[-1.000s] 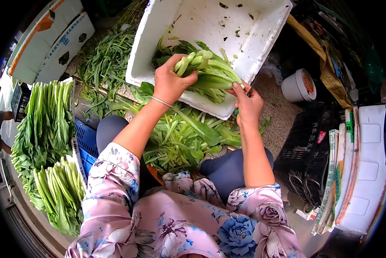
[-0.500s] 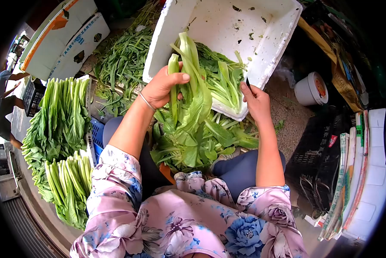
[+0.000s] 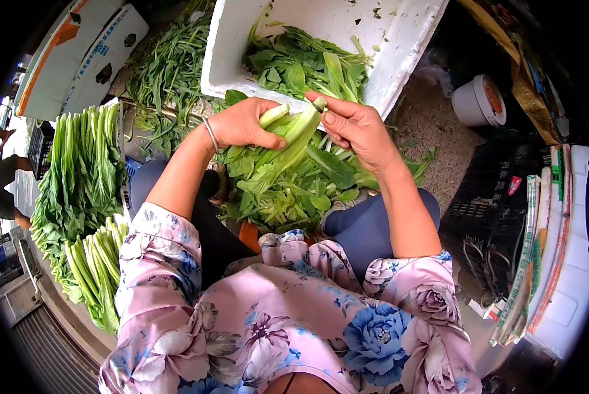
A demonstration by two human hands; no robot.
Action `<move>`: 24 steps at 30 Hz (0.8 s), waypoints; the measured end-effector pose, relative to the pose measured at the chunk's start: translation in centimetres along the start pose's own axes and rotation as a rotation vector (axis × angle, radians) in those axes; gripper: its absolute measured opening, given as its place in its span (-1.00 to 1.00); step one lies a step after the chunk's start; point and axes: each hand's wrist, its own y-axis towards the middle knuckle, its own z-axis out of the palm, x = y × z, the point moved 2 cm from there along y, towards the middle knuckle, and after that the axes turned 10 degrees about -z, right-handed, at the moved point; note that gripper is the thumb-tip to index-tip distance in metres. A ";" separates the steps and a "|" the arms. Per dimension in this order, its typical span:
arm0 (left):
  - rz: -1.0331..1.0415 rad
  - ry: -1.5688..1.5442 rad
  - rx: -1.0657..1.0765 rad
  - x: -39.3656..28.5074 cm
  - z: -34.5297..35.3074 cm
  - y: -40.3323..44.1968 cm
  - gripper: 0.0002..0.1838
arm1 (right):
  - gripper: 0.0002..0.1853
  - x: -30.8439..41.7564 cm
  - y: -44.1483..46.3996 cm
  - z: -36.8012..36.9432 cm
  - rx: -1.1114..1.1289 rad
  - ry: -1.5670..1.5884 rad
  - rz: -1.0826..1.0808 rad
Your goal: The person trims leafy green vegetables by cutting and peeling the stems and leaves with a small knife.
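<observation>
My left hand point(image 3: 245, 125), with a bangle at the wrist, is closed around leafy green vegetable stalks point(image 3: 288, 148), their thick pale ends tilted up and to the right. Pinched in my right hand point(image 3: 358, 128) is a small knife point(image 3: 318, 107), mostly hidden by the fingers. Its dark blade lies against the cut end of one stalk. Loose leaves and trimmings point(image 3: 307, 190) are heaped below, between my legs. Just beyond my hands, a white foam box point(image 3: 223, 49) stands tilted, with more greens point(image 3: 297, 65) inside.
Neatly stacked greens point(image 3: 78, 164) stand on the left, with a shorter bunch point(image 3: 97, 269) nearer. Long leaves point(image 3: 169, 79) lie on the ground behind. To the right are a white bucket point(image 3: 473, 104), black crates point(image 3: 488, 203) and white foam boxes point(image 3: 573, 243). Part of another person point(image 3: 9, 177) shows far left.
The stalks have been lowered and tipped toward the right. My right hand has moved left, bringing the knife from beside the foam box to the stalk end. The view has shifted slightly.
</observation>
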 end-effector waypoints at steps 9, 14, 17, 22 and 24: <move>-0.016 -0.024 0.015 0.3 -1.4 -0.6 -0.62 | -0.58 -3.4 -0.7 -2.0 0.006 -0.088 0.288; -0.096 -0.165 -0.199 0.6 -2.4 -1.0 -0.62 | -0.43 -6.8 -2.3 -0.8 0.300 -0.321 0.500; -0.087 -0.250 -0.243 1.4 -1.6 -0.1 -0.60 | -0.30 -5.2 -1.6 -0.6 0.081 -0.394 0.341; -0.145 -0.249 -0.221 1.4 0.6 1.5 -0.52 | -0.40 -3.1 0.8 0.2 -0.254 -0.146 0.048; -0.131 -0.260 -0.138 0.9 1.5 1.8 -0.53 | -0.47 -2.9 1.5 0.2 -0.320 -0.130 -0.048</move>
